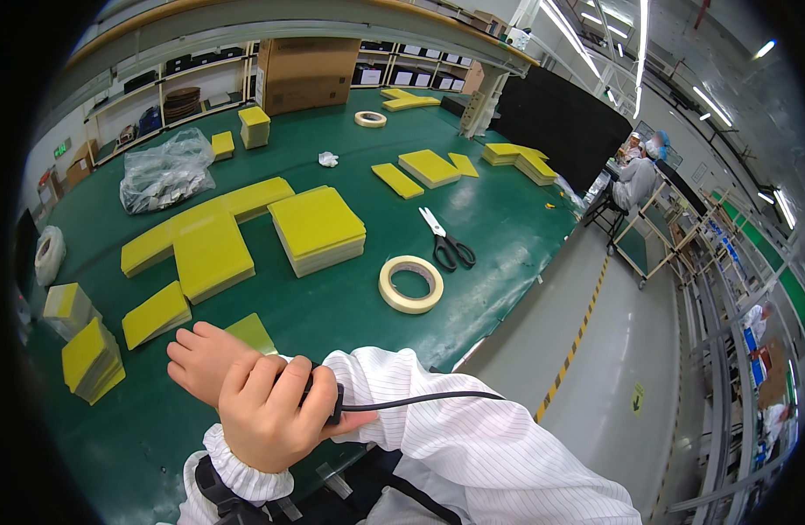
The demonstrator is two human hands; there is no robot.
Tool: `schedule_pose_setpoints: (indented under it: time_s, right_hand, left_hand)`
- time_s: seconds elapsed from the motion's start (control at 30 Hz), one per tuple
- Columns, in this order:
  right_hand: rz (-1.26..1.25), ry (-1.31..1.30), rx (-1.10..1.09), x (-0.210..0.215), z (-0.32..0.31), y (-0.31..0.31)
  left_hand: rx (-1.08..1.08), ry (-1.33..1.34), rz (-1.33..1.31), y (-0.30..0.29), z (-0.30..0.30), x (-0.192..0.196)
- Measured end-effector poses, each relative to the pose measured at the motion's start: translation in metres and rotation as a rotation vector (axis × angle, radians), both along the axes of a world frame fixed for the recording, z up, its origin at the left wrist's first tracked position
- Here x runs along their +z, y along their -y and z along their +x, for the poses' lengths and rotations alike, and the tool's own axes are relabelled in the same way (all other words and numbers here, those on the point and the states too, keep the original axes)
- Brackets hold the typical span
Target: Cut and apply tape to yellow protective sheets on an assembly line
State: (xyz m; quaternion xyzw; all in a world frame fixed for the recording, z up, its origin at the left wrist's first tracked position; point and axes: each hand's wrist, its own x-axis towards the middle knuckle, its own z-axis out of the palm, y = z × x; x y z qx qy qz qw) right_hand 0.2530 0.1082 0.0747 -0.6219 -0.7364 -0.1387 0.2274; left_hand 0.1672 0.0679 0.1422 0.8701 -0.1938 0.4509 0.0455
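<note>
Our left hand (267, 416) clamps the black cable (420, 401) at our right wrist; right hand (201, 354) curls closed at six o'clock. A tug could snag the cable.

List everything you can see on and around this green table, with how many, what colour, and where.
table: one, green, fills the middle
sheet stacks: about fifteen stacks and single pieces, yellow, spread over the table
tape roll: one, cream, near the front edge
small tape roll: one, cream, far side
scissors: one pair, black handles, behind the tape roll
plastic bag: one, clear, far left
cardboard box: one, brown, back
cable: one, black, running from the hands
left hand: resting on table
right hand: gripping left wrist cuff over a black band
</note>
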Motion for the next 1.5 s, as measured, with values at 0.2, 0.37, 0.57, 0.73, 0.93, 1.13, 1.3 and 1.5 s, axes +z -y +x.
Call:
schedule_pose_setpoints:
  time_s: [0.2, 0.37, 0.57, 0.73, 0.93, 1.13, 1.3, 1.5]
  right_hand:
    - [0.077, 0.167, -0.090, -0.002, 0.023, 0.050]
    - [0.068, 0.021, -0.336, 0.007, 0.058, 0.101]
    - [0.327, -0.380, -0.268, 0.077, 0.027, 0.152]
    - [0.799, -0.563, -0.003, 0.145, -0.034, 0.214]
    - [1.043, -0.822, 0.563, 0.168, -0.100, 0.189]
    - [0.965, -0.825, 0.772, 0.180, -0.111, 0.170]
    - [0.989, -0.778, 0.594, 0.182, -0.119, 0.181]
    - [1.019, -0.709, 0.444, 0.181, -0.120, 0.171]
  left_hand:
    - [-0.158, -0.126, 0.009, -0.015, -0.014, 0.006]
    - [0.111, -0.173, -0.051, -0.087, -0.038, 0.002]
    - [0.287, -0.218, -0.509, -0.172, -0.041, -0.078]
    - [0.350, -0.177, -0.739, -0.193, -0.033, -0.113]
    - [0.279, -0.111, -0.781, -0.185, -0.020, -0.127]
    - [0.355, -0.091, -0.810, -0.209, -0.046, -0.122]
    - [0.340, -0.120, -0.817, -0.203, -0.040, -0.125]
    - [0.370, -0.088, -0.801, -0.214, -0.054, -0.119]
